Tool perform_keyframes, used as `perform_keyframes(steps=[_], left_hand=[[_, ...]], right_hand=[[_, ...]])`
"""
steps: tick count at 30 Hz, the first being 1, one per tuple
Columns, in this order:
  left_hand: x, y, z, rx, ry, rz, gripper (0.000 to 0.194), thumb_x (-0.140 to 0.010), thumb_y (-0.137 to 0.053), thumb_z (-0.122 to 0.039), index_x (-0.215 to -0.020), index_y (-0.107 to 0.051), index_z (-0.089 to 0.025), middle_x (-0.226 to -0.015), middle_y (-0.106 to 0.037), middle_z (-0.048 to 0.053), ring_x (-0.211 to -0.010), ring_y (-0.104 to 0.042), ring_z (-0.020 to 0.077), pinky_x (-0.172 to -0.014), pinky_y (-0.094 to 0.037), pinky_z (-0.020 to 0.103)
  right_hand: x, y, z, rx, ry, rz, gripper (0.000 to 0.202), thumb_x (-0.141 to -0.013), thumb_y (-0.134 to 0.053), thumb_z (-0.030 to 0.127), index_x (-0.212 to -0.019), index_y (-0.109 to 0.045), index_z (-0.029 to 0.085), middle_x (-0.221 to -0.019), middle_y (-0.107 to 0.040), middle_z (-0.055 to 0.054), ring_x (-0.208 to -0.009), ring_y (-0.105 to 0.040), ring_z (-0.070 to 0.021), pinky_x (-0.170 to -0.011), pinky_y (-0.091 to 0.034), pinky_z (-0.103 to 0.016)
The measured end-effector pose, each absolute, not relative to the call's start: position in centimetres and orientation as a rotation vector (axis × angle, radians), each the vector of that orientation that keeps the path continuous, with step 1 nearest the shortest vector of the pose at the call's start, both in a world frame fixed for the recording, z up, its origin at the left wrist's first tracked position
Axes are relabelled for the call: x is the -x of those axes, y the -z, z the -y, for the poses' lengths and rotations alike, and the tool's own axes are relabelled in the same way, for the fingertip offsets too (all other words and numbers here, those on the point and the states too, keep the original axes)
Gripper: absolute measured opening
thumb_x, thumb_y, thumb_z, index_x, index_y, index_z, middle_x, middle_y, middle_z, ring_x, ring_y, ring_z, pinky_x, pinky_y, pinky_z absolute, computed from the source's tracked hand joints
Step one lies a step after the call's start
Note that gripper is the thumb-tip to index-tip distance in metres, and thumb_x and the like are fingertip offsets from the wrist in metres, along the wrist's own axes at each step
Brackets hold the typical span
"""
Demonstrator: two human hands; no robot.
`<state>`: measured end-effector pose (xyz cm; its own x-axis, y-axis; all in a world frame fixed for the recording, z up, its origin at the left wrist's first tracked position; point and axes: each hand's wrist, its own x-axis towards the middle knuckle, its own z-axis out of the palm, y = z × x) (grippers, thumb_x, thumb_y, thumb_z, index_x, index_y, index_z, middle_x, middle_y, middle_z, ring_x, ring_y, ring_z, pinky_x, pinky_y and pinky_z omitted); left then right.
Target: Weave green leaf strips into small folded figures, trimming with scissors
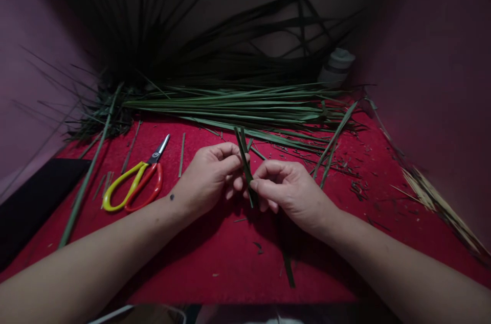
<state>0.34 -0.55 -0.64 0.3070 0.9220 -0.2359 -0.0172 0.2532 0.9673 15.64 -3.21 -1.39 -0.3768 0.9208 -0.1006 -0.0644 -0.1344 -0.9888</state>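
Narrow green leaf strips [244,153] stand nearly upright between my two hands, above the middle of the red cloth. My left hand [213,173] is closed, its thumb and fingers pinching the strips from the left side. Lower down, my right hand [286,186] pinches the same strips between thumb and forefinger. A long dark strip end [288,265] hangs or lies below my right hand; whether it joins the held strips is hidden. Left of my left hand lie scissors [134,183] with one yellow and one red handle, blades pointing away.
Long green leaves [230,104] lie across the back of the red cloth [215,262]. A white bottle or roll [336,66] stands behind them. Thin pale sticks [429,196] lie at the right edge, a black flat object [42,196] at the left. Leaf scraps are scattered about.
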Motion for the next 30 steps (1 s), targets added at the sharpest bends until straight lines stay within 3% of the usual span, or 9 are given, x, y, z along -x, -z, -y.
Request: perform_keyframes(steps=[4, 10, 15, 21, 30], left_hand=[[-0.2, 0.6, 0.0, -0.949, -0.886, -0.941, 0.016, -0.078, -0.055, -0.021, -0.064, -0.049, -0.016, -0.044, -0.049, -0.004, -0.035, -0.041, 0.006, -0.03, -0.03, 0.014], [0.0, -0.2, -0.4, -0.819, -1.014, -0.952, 0.009, -0.072, -0.059, -0.009, -0.07, -0.053, -0.015, -0.064, -0.062, 0.0, -0.038, -0.044, 0.0022, -0.035, -0.035, 0.011], [-0.1, -0.4, 0.0, -0.982, -1.025, -0.978, 0.012, -0.074, -0.061, -0.018, -0.068, -0.051, -0.016, -0.061, -0.06, -0.002, -0.033, -0.039, 0.0027, -0.028, -0.032, 0.013], [-0.2, -1.0, 0.5, -1.072, -1.045, -1.03, 0.011, -0.076, -0.059, -0.02, -0.072, -0.05, -0.017, -0.059, -0.057, -0.004, -0.032, -0.038, 0.0032, -0.027, -0.032, 0.014], [0.6, -1.3, -0.4, -1.141, -1.1, -1.087, 0.011, -0.076, -0.061, -0.023, -0.072, -0.053, -0.015, -0.062, -0.058, -0.003, -0.033, -0.039, 0.002, -0.028, -0.03, 0.013]], right_hand=[[-15.8, 1.9, 3.3, 1.068, -1.497, 1.471, 0.011, -0.073, -0.053, 0.012, -0.063, -0.055, 0.015, -0.051, -0.048, 0.006, -0.045, -0.041, -0.0042, -0.044, -0.033, -0.017], [-15.6, 2.4, 3.7, 0.991, -1.172, 1.801, 0.015, -0.071, -0.051, 0.006, -0.06, -0.05, 0.015, -0.053, -0.041, 0.006, -0.05, -0.036, -0.0048, -0.049, -0.03, -0.017], [-15.5, 2.5, 4.1, 0.812, -0.792, 2.092, 0.017, -0.07, -0.052, 0.005, -0.057, -0.045, 0.015, -0.059, -0.04, 0.003, -0.055, -0.037, -0.0061, -0.052, -0.03, -0.019], [-15.5, 2.5, 4.8, 0.72, -0.452, 2.343, 0.019, -0.076, -0.048, 0.013, -0.058, -0.049, 0.016, -0.064, -0.043, 0.0, -0.059, -0.036, -0.0104, -0.053, -0.03, -0.023], [-15.9, 3.0, 4.9, 0.666, -0.38, 2.43, 0.015, -0.079, -0.048, 0.016, -0.066, -0.055, 0.018, -0.073, -0.054, -0.002, -0.065, -0.044, -0.0118, -0.057, -0.033, -0.024]])
